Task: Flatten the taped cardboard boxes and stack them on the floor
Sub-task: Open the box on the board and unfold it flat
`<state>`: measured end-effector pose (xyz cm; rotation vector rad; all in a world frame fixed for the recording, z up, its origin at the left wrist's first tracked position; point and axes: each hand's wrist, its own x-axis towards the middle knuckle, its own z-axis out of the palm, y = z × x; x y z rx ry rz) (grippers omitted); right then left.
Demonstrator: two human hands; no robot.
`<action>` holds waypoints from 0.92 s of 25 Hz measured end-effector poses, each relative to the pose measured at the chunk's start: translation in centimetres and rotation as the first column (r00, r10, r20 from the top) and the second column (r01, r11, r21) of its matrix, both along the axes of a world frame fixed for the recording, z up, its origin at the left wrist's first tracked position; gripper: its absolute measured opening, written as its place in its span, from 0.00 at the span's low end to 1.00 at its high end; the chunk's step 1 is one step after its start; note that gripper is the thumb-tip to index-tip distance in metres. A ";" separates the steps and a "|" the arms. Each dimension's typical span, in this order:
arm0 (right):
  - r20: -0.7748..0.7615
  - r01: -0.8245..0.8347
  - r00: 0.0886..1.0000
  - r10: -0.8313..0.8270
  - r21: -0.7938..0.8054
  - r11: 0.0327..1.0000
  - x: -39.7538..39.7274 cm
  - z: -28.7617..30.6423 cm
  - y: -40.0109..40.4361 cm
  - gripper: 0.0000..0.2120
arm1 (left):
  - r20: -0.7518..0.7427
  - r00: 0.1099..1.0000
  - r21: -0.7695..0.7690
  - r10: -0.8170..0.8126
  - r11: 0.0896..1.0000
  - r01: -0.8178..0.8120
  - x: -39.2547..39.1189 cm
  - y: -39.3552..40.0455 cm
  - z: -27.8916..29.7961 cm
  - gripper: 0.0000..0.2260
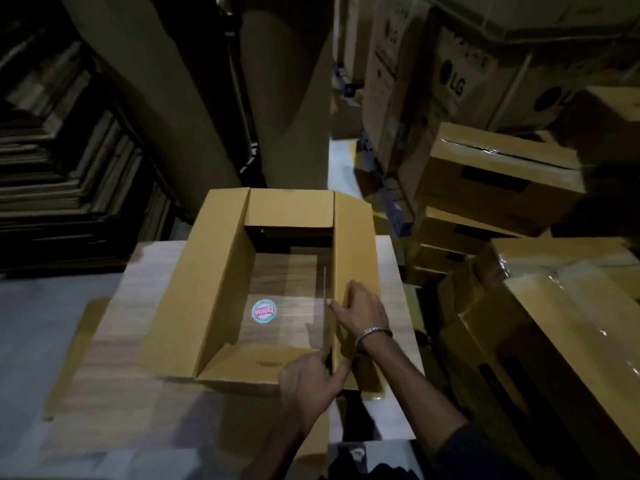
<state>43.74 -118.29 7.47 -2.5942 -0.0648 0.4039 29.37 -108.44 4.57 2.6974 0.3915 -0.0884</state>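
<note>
An open cardboard box [221,271] stands on a wooden table [114,393], its top flaps spread out. Its bottom is open too, so the table and a round sticker [264,310] show through it. My left hand [308,379] is at the box's near right corner, closed around the handle of a knife [325,292]. The thin blade points away from me along the inside of the right wall. My right hand [360,313], with a metal bracelet at the wrist, presses on the right flap [353,237] beside the blade.
Taped cardboard boxes [498,174] are piled close on the right, with a large one [554,341] nearest me. LG cartons [453,81] stand behind them. Flattened cardboard is stacked at the far left [62,174]. Tall cardboard rolls [287,81] rise behind the table.
</note>
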 end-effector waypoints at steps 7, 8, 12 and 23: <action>-0.025 -0.087 0.996 0.089 0.065 0.994 1.8 -1.9 1.0 0.11 | 0.087 0.996 0.019 0.021 1.000 -0.022 0.1 -1.5 -1.7 0.09; -0.026 -0.092 0.995 0.094 0.055 0.994 2.2 -1.9 1.1 0.11 | 0.093 0.995 0.040 0.034 0.998 -0.038 0.2 -1.7 -1.8 0.10; -0.020 -0.084 0.996 0.084 -0.011 0.996 6.1 -1.4 1.3 0.15 | 0.092 0.993 0.030 0.069 0.997 -0.072 0.3 -2.1 -1.5 0.20; -0.027 -0.123 0.992 0.125 0.071 0.990 20.3 -1.6 4.6 0.13 | 0.094 0.975 0.055 0.202 0.977 -0.207 0.9 -2.6 -1.2 0.18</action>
